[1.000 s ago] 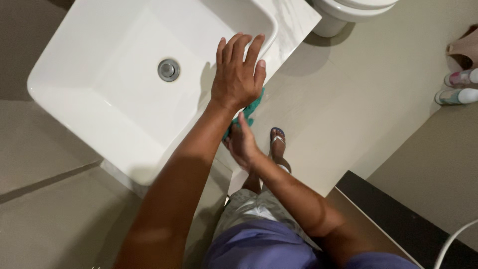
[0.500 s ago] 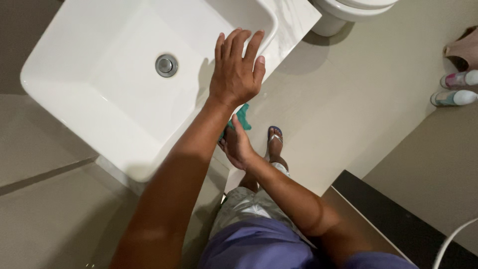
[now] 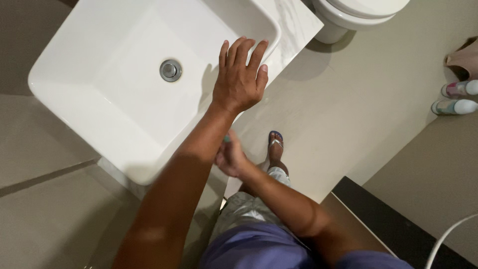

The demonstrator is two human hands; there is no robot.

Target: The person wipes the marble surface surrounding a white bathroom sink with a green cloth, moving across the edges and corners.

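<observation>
Left hand (image 3: 240, 79) flat, fingers spread, palm down on the right rim of the white square sink (image 3: 99, 84), holding nothing. Right hand (image 3: 230, 158) lower, below the sink edge, partly hidden behind the left forearm; fingers curled around a small teal thing (image 3: 226, 139), only a sliver showing, cannot tell what it is. Metal drain (image 3: 170, 70) in the basin middle, well left of the left hand. Marble desk (image 3: 294, 25) under the sink. Sandalled foot (image 3: 275, 144) on the tile floor (image 3: 348, 114). Toilet (image 3: 358, 12) top right, two bottles (image 3: 460, 97) far right.
</observation>
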